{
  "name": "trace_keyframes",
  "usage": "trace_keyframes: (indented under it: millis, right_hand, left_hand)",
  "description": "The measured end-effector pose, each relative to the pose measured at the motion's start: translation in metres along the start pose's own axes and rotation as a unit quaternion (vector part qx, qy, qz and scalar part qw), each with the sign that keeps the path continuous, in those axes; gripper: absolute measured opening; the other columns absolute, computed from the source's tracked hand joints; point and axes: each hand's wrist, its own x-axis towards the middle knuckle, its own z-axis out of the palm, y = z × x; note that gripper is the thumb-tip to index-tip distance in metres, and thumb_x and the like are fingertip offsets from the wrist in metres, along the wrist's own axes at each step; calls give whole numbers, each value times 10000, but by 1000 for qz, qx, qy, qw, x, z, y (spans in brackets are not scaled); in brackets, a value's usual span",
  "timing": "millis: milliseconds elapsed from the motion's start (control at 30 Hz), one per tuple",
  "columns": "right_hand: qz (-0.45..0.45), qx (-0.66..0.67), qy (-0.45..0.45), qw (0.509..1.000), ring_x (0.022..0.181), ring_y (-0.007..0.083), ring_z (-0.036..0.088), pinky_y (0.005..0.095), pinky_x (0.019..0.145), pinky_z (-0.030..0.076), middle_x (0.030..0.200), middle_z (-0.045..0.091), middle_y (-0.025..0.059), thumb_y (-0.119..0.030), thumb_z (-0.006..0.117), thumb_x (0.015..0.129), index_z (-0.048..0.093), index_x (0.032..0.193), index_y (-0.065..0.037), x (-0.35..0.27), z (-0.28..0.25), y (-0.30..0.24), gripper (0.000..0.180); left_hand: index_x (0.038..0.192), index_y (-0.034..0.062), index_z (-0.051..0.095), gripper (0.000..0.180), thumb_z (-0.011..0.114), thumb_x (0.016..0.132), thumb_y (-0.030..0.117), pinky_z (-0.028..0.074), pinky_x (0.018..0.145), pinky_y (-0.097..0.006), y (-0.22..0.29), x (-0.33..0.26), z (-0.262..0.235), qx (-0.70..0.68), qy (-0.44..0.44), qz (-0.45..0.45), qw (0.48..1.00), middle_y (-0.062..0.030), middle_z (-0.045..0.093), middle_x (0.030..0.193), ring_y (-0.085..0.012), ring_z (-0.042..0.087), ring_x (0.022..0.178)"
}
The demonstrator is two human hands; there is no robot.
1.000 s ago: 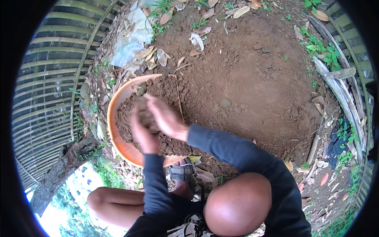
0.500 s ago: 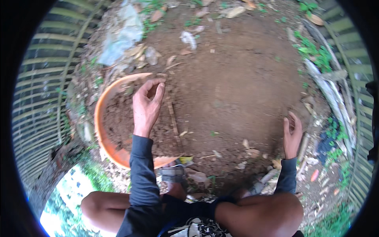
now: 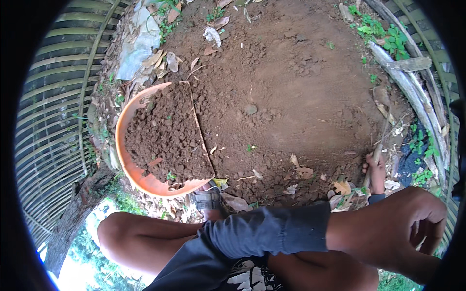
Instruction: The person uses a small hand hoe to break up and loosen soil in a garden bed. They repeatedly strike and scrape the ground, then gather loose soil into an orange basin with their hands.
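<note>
My left forearm crosses in front of my body to the right. Beyond my right knee, my left hand [image 3: 393, 235] has loosely bent fingers, with a gap between them and the thumb and nothing visible in it. Farther off, my right hand [image 3: 376, 172] is closed around a thin wooden handle [image 3: 377, 153]. The handle slants up toward a flat brown piece [image 3: 381, 95]; whether they are joined is unclear. At the left, an orange half-round basin [image 3: 123, 155] with a straight right edge holds crumbly brown soil [image 3: 162, 131].
Bare brown ground [image 3: 310, 106] lies between the basin and weathered logs [image 3: 412, 92] on the right. Curved slatted fences [image 3: 58, 97] stand on both sides. Dry leaves [image 3: 305, 172] and a pale plastic sheet [image 3: 141, 46] lie about. My sandalled foot [image 3: 206, 199] is beside the basin.
My left hand has swung from above the basin across to the far right, near my knee. My right hand has lowered and closed on the wooden handle, which has shifted.
</note>
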Motion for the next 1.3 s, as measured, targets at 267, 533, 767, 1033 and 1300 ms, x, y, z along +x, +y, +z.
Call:
trace_keyframes:
  millis: [267, 533, 767, 1033, 1300]
  right_hand:
    - [-25, -41, -11, 999, 513, 27, 418, 207, 435, 355, 704, 456, -57, -348, 611, 1062, 560, 1156, -122, -32, 96, -103, 249]
    - [-62, -37, -217, 973, 498, 41, 461, 214, 437, 414, 753, 506, -47, -296, 611, 1063, 546, 1181, -86, -30, 183, -155, 250]
    - [-277, -168, -144, 935, 537, 125, 486, 300, 485, 421, 755, 530, 8, -236, 590, 1073, 543, 1206, -81, -96, 221, -70, 209]
    - [11, 117, -84, 990, 622, 68, 540, 246, 501, 416, 699, 521, -34, -339, 592, 1085, 562, 1277, -102, -98, 177, -80, 307]
    - [73, -185, -216, 956, 449, 99, 482, 304, 425, 434, 632, 492, -8, -404, 518, 1108, 531, 1163, -33, -148, 145, -90, 375]
  left_hand:
    - [906, 26, 685, 386, 867, 813, 354, 518, 708, -298, -27, 17, 11, -20, 13, 7, 1000, -71, 684, 861, -156, 650, 785]
    - [874, 23, 685, 441, 883, 771, 404, 516, 680, -303, -6, -2, 8, 6, 40, 26, 999, -76, 678, 832, -162, 648, 758]
    - [846, 20, 686, 489, 896, 735, 448, 514, 655, -307, 10, -12, -7, 30, 43, 15, 998, -80, 674, 806, -167, 646, 734]
    - [960, 17, 709, 357, 822, 873, 345, 543, 681, -331, 23, -46, -82, 245, 11, -124, 962, -95, 716, 865, -172, 680, 762]
    - [1031, 84, 726, 104, 695, 997, 177, 613, 790, -331, 176, -91, -185, 635, 1, -324, 702, -30, 709, 929, -132, 685, 839]
